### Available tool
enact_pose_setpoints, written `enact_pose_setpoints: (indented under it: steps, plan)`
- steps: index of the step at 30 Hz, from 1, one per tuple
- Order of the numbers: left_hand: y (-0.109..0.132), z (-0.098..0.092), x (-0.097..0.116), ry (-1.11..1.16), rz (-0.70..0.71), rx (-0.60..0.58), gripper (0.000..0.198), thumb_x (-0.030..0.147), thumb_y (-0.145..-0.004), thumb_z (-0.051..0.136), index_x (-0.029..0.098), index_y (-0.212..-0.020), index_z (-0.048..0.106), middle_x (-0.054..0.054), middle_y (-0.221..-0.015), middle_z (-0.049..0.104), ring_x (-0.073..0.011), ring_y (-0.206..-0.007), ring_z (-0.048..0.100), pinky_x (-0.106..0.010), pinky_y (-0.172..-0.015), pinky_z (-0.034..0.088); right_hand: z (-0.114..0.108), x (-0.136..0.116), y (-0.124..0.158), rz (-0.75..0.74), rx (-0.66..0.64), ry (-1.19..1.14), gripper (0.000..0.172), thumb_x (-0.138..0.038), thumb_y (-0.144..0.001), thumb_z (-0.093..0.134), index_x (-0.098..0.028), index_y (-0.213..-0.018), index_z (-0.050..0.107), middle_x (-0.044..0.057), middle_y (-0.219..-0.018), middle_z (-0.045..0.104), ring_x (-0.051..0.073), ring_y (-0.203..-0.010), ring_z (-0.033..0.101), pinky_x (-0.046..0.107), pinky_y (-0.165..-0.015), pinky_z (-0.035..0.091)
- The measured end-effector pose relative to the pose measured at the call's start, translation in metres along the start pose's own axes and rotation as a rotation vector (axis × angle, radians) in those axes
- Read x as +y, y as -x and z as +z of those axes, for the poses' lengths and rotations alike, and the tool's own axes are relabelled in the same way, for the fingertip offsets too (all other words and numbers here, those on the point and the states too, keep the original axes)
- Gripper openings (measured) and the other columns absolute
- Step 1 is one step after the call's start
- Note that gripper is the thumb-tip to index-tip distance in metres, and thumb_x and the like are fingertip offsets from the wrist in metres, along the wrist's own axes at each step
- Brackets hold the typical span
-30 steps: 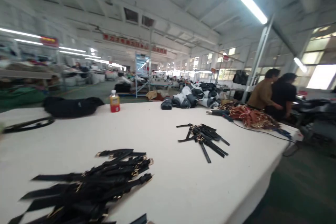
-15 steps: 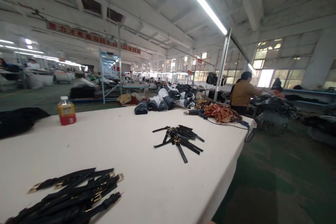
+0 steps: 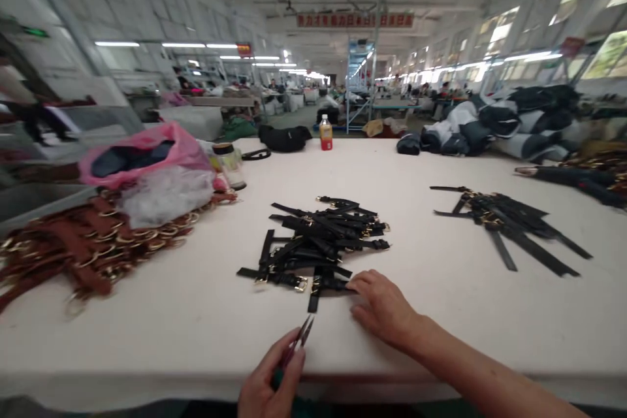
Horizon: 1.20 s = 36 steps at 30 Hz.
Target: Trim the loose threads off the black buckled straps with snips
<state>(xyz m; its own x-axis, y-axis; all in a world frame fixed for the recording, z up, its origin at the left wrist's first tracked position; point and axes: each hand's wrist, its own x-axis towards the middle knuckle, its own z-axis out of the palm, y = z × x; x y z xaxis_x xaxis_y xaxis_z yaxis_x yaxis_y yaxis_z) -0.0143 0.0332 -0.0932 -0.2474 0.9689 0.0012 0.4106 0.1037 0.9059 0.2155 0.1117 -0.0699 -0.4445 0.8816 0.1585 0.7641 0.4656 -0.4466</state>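
A heap of black straps with gold buckles lies in the middle of the white table. My right hand rests on the table at the heap's near edge, fingers touching a strap end. My left hand, at the table's front edge, is closed on small thread snips, their blades pointing up toward the heap.
A second bunch of black straps lies to the right. Brown straps with rings and a pink plastic bag sit at the left. An orange bottle, a black bag and rolled fabric stand along the far edge.
The view has swung left and down from the hall to the table in front of me. Both my hands have come into view, the left one holding snips.
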Motion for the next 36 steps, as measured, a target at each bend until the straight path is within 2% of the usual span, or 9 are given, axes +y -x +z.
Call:
enact_pose_setpoints:
  steps: [4, 6, 11, 15, 18, 22, 25, 29, 36]
  plan:
    - [0.009, 0.003, 0.007, 0.034, -0.092, -0.022, 0.049, 0.056, -0.071, 0.059, 0.020, -0.103, 0.069, -0.001, -0.077, 0.070, -0.0176, -0.063, 0.060, -0.027, -0.066, 0.051, 0.010, -0.001, -0.011, 0.068, 0.002, 0.079, 0.032, -0.022, -0.080, 0.055, -0.022, -0.111, 0.060, 0.007, -0.102, 0.057, 0.022, -0.098, 0.050, 0.032, -0.086, 0.040]
    - [0.011, 0.004, 0.008, 0.049, -0.106, -0.054, 0.049, 0.055, -0.073, 0.058, 0.020, -0.105, 0.068, 0.000, -0.078, 0.069, -0.0161, -0.061, 0.057, -0.026, -0.064, 0.049, 0.013, -0.001, -0.012, 0.109, 0.010, 0.117, 0.027, -0.024, -0.082, 0.053, -0.023, -0.108, 0.061, 0.006, -0.098, 0.057, 0.021, -0.094, 0.051, 0.031, -0.082, 0.040]
    - [0.014, 0.005, 0.013, 0.046, -0.089, -0.069, 0.046, 0.053, -0.075, 0.055, 0.021, -0.105, 0.067, -0.001, -0.075, 0.067, -0.0223, -0.078, 0.061, -0.032, -0.077, 0.048, 0.010, -0.007, -0.006, 0.126, -0.026, 0.105, 0.016, -0.022, -0.080, 0.052, -0.022, -0.090, 0.065, 0.004, -0.089, 0.057, 0.019, -0.087, 0.052, 0.029, -0.075, 0.039]
    - [0.011, 0.006, 0.015, 0.008, -0.083, -0.019, 0.044, 0.051, -0.074, 0.056, 0.021, -0.104, 0.068, -0.004, -0.089, 0.068, -0.0246, -0.092, 0.059, -0.035, -0.088, 0.043, 0.004, -0.010, 0.017, 0.082, -0.054, 0.031, 0.018, -0.016, -0.073, 0.054, -0.023, -0.086, 0.065, 0.003, -0.087, 0.057, 0.019, -0.087, 0.051, 0.029, -0.077, 0.039]
    - [0.007, 0.010, 0.019, -0.029, -0.096, -0.009, 0.049, 0.048, -0.070, 0.060, 0.017, -0.107, 0.066, 0.000, -0.070, 0.059, -0.0188, -0.069, 0.055, -0.030, -0.070, 0.045, 0.003, -0.010, 0.033, 0.076, -0.047, -0.021, 0.024, -0.015, -0.071, 0.054, -0.023, -0.091, 0.065, 0.004, -0.089, 0.058, 0.020, -0.087, 0.051, 0.030, -0.078, 0.039]
    - [0.000, 0.021, 0.033, -0.042, -0.089, -0.136, 0.050, 0.040, -0.070, 0.059, 0.013, -0.112, 0.063, 0.006, -0.055, 0.041, -0.0135, -0.053, 0.043, -0.025, -0.052, 0.037, 0.008, -0.014, 0.037, 0.063, -0.028, -0.070, 0.031, -0.022, -0.072, 0.062, -0.026, -0.103, 0.064, 0.004, -0.091, 0.059, 0.021, -0.086, 0.051, 0.033, -0.079, 0.039]
    - [-0.005, 0.032, 0.044, -0.101, -0.058, -0.191, 0.043, 0.035, -0.072, 0.058, 0.016, -0.110, 0.064, 0.005, -0.057, 0.049, -0.0148, -0.055, 0.048, -0.026, -0.055, 0.038, 0.014, -0.015, 0.030, 0.051, -0.020, -0.107, 0.017, -0.029, -0.078, 0.061, -0.026, -0.094, 0.067, 0.004, -0.087, 0.058, 0.020, -0.085, 0.051, 0.032, -0.077, 0.040]
    - [-0.009, 0.041, 0.050, -0.230, 0.005, -0.246, 0.023, 0.027, -0.076, 0.052, 0.026, -0.093, 0.068, 0.001, -0.072, 0.066, -0.0171, -0.067, 0.057, -0.027, -0.063, 0.038, 0.021, -0.012, 0.025, 0.025, 0.018, -0.177, 0.013, -0.028, -0.081, 0.059, -0.023, -0.089, 0.067, 0.005, -0.084, 0.058, 0.019, -0.084, 0.052, 0.031, -0.075, 0.041]
    - [-0.006, 0.047, 0.049, -0.473, 0.019, -0.226, 0.015, 0.024, -0.082, 0.045, 0.026, -0.079, 0.060, -0.001, -0.063, 0.062, -0.0189, -0.060, 0.056, -0.028, -0.057, 0.028, 0.014, -0.005, 0.031, -0.008, -0.029, -0.268, 0.018, -0.017, -0.077, 0.058, -0.022, -0.091, 0.068, 0.005, -0.085, 0.059, 0.018, -0.081, 0.054, 0.029, -0.074, 0.044]
